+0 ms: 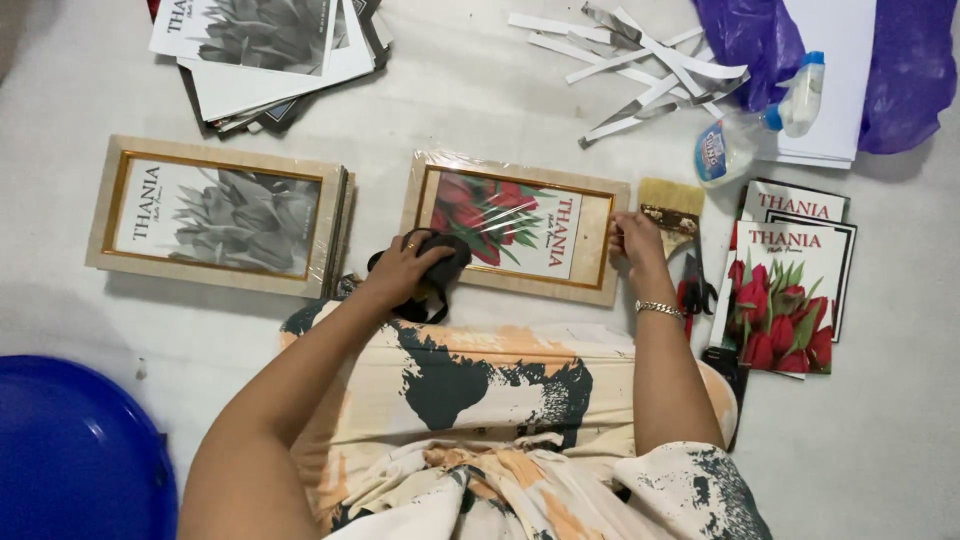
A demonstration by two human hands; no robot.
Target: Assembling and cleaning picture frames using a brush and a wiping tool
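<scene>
The left hand (405, 268) presses a dark cloth (432, 272) onto the wrapped frame (515, 228) mid-floor (450, 100), the right hand (635, 235) pinching its right edge; stiff, light, probably slippery in film, best gripped by edges.

Single head view, looking straight down, close over floor (480, 110)

A frame (515, 227) lies between another frame (215, 215) and a brush (670, 210).
</scene>
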